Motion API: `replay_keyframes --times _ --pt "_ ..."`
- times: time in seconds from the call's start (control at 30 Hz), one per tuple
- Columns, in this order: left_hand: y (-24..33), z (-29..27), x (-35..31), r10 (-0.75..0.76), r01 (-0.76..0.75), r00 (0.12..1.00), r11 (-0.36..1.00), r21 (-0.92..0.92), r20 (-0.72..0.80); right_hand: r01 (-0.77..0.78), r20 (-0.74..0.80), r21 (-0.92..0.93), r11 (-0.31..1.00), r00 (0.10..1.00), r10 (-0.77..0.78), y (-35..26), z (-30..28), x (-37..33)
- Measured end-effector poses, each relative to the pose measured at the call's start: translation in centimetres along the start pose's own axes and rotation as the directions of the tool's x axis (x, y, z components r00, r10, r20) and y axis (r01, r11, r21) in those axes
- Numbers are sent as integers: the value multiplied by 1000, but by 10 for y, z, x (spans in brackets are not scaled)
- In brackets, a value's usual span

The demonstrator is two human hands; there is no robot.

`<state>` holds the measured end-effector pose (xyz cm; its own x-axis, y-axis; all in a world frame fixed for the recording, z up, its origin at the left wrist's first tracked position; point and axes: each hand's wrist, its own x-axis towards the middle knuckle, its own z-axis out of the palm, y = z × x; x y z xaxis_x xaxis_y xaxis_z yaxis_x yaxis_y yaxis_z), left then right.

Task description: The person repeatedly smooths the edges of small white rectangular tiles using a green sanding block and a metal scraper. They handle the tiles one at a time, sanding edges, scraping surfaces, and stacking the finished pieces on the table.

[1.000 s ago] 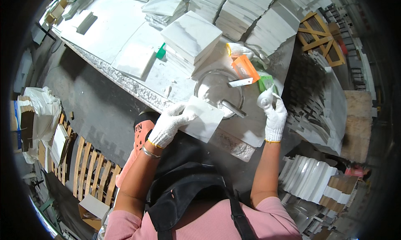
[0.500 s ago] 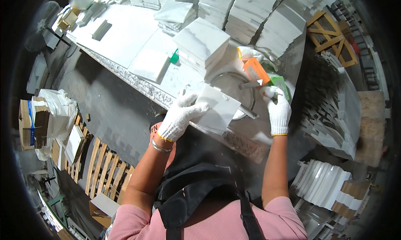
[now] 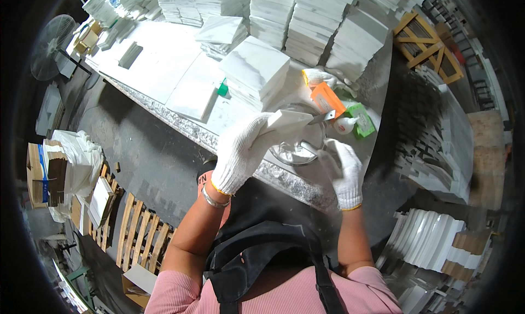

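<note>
Left gloved hand (image 3: 240, 150) is gripping one white tile (image 3: 290, 121), tilted over the round bowl's (image 3: 290, 163) far-left side; a slipping grip could be chipping it on the rim. Right gloved hand (image 3: 344, 172) is blurring at the bowl's right edge beside a tool handle (image 3: 310, 148), can't tell if grasping; a knock could be spilling the contents. Counting: one tile in hand, one bowl, one handle, and right of the bowl one orange box (image 3: 328, 100), one green box (image 3: 363, 122), one white squeeze bottle (image 3: 344, 126).
</note>
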<state>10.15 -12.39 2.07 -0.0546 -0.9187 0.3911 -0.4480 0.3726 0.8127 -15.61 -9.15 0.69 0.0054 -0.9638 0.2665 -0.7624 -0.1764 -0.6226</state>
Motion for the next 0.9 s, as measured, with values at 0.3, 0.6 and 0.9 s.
replay_keyframes --times 0.3,0.6,0.9 --pt "-17 -6 -24 -215 210 976 965 -159 -15 -15 119 26 1000 993 12 15 10 8" --pt "-13 -19 -38 -567 596 777 522 -610 273 -372 292 254 893 910 296 7 5 34" --pt "-15 -11 -49 -530 648 743 419 -636 408 -544 355 502 672 838 413 8 9 33"
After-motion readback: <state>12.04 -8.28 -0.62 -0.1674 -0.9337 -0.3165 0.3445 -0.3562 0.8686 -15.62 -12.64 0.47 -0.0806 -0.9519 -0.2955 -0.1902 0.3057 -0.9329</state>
